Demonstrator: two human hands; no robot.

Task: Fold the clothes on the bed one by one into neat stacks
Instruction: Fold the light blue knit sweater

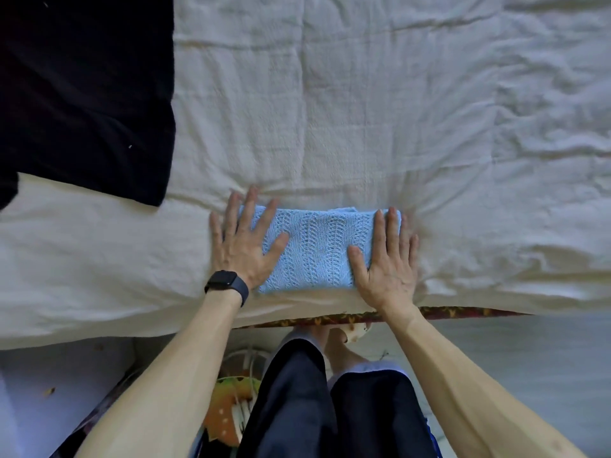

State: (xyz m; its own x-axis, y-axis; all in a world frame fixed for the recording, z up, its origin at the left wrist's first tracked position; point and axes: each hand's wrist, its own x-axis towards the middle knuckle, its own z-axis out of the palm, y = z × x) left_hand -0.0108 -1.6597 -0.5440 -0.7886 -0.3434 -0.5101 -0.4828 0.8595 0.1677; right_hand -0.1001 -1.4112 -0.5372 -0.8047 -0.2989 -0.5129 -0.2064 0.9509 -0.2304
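Blue knit garment (317,249) is lying folded into a compact rectangle near the front edge of the bed (363,110). The left hand (246,246), above a dark watch (226,285), is pressing flat on its left end and the right hand (386,259) on its right end, each grip lying wide with straight fingers and holding nothing. Black cloth (82,94) is lying well apart at the bed's far left, cut off by the frame so its kind cannot be told, while dark trousers (330,408) are hiding part of the floor (529,358) and the coloured objects (228,408) beside them are too blurred to identify.
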